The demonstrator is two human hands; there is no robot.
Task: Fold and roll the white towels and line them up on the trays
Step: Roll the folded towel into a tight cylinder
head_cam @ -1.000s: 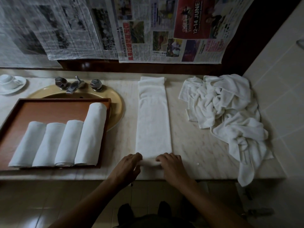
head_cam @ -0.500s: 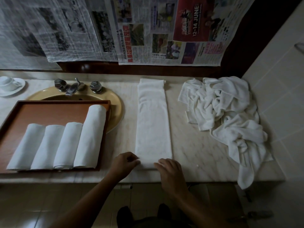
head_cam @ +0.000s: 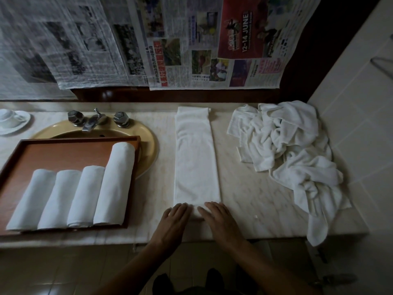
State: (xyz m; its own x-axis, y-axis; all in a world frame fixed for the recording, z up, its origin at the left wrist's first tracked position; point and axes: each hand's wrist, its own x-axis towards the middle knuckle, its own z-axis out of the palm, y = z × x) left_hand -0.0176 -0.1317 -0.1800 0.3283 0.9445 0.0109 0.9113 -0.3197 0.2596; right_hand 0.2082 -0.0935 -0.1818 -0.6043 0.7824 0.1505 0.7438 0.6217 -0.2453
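Note:
A white towel folded into a long narrow strip [head_cam: 195, 158] lies on the marble counter, running away from me. Its near end is turned into a small roll under my hands. My left hand [head_cam: 174, 220] and my right hand [head_cam: 219, 220] lie flat on that roll with fingers straight, side by side. A brown wooden tray [head_cam: 63, 150] at the left holds several rolled white towels [head_cam: 74, 196] lined up side by side. A heap of loose white towels [head_cam: 287, 150] lies at the right of the counter.
The tray rests partly over a yellow sink [head_cam: 146, 141] with a chrome tap [head_cam: 93, 120]. A white cup and saucer [head_cam: 10, 120] stands at the far left. Newspaper sheets [head_cam: 170, 39] hang on the back wall. A tiled wall [head_cam: 357, 103] bounds the right.
My fingers, curled around the towel's near end a second ago, now lie flat on top of it. The small roll has moved a little away from me.

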